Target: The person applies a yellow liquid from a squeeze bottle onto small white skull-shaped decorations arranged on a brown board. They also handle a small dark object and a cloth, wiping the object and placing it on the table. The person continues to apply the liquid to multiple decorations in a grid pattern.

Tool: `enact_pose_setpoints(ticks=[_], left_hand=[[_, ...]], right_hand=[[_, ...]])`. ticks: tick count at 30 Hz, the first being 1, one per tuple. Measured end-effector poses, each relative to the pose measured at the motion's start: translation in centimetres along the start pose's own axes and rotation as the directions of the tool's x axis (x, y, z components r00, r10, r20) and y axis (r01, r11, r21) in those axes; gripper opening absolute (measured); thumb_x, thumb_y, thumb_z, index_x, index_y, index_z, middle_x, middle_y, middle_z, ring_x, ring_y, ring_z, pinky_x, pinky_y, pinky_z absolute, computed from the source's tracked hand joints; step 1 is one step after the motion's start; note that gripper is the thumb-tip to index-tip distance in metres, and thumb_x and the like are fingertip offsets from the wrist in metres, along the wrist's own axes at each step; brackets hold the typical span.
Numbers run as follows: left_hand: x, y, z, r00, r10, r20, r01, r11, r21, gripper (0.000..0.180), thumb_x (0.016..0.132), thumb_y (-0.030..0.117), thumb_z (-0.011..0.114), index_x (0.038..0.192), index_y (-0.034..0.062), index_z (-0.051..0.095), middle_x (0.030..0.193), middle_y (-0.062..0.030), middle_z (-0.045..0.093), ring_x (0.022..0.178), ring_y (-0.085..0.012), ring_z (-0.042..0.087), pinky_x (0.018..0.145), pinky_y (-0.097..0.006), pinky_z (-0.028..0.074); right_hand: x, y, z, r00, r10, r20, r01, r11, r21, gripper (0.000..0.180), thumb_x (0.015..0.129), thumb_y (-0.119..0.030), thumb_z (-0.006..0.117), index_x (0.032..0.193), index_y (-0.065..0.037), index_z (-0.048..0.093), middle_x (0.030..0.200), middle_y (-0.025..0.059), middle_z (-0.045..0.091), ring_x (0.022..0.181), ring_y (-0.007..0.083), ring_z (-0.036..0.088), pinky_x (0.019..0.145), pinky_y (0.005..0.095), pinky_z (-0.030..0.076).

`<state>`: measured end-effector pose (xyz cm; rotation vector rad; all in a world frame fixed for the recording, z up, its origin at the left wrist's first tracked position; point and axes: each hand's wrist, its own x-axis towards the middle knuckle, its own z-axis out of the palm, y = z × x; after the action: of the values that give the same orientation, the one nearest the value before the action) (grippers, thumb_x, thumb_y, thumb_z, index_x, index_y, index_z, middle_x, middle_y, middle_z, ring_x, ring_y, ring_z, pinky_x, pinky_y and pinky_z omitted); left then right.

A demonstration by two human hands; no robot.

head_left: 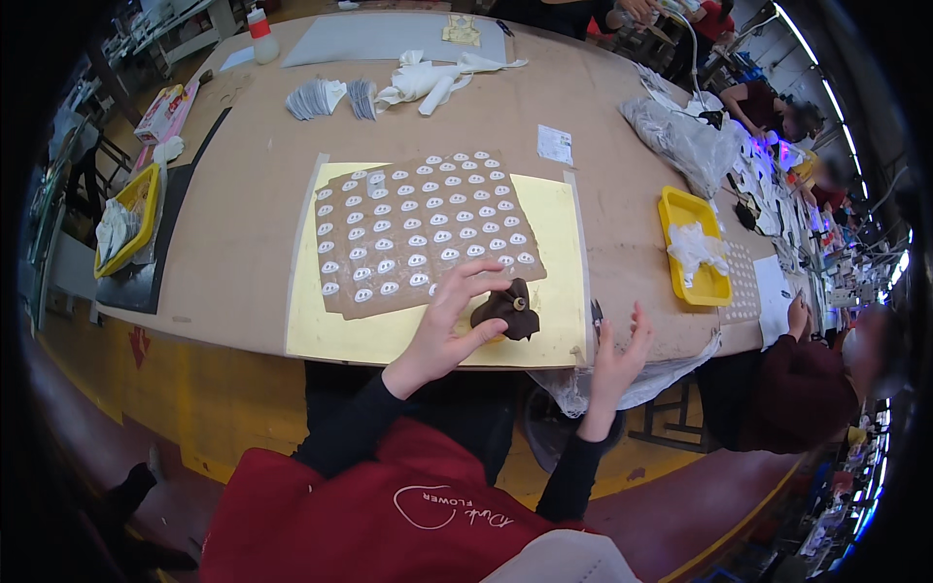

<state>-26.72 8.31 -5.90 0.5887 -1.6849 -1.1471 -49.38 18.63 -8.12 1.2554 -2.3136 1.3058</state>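
Observation:
My left hand curves its thumb and fingers round the edge of a small dark brown piece, which looks like soft folded material with a round light-coloured part on top. This piece is over the front right of a pale yellow sheet taped to the table. My right hand is raised off the table's front edge, fingers apart and holding nothing. Close to its fingers lies a small dark tool, perhaps thread snips. Beyond my left hand, a brown paper sheet carries rows of white oval patches with dark dots.
Yellow trays stand at right and left, both holding white material. At the back are stacked grey-white pieces, white cloth scraps and a red-and-white bottle. A clear plastic bag lies far right; a co-worker sits at right.

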Motion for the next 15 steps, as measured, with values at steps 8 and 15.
enact_pose_setpoints(ticks=[8, 15], left_hand=[[-1.0, 0.7, 1.7, 0.988, -0.107, -0.107, 0.118, 0.989, 0.093, 0.016, 0.076, 0.005, 0.074, 0.089, 0.0004, 0.065, 0.085, -0.0052, 0.058, 0.076, -0.0160, 0.058, 0.067, -0.028, 0.049], [-1.0, 1.0, 2.0, 0.981, -0.178, -0.082, 0.175, 0.984, -0.041, 0.011, 0.079, 0.001, 0.071, 0.087, -0.0007, 0.064, 0.083, -0.0048, 0.056, 0.071, -0.0120, 0.054, 0.064, -0.025, 0.044]], right_hand=[[-0.2, 6.3, 0.9, 0.963, -0.031, 0.267, 0.060, 0.993, -0.102, 0.018, 0.087, -0.014, 0.063, 0.097, 0.001, 0.062, 0.093, 0.0145, 0.054, 0.089, 0.0303, 0.054, 0.077, 0.0356, 0.044], [-0.8, 6.3, -0.1, 0.959, -0.233, 0.163, 0.259, 0.952, -0.164, 0.018, 0.094, -0.014, 0.054, 0.089, 0.003, 0.057, 0.079, 0.0107, 0.054, 0.075, 0.0222, 0.055, 0.063, 0.0305, 0.044]])
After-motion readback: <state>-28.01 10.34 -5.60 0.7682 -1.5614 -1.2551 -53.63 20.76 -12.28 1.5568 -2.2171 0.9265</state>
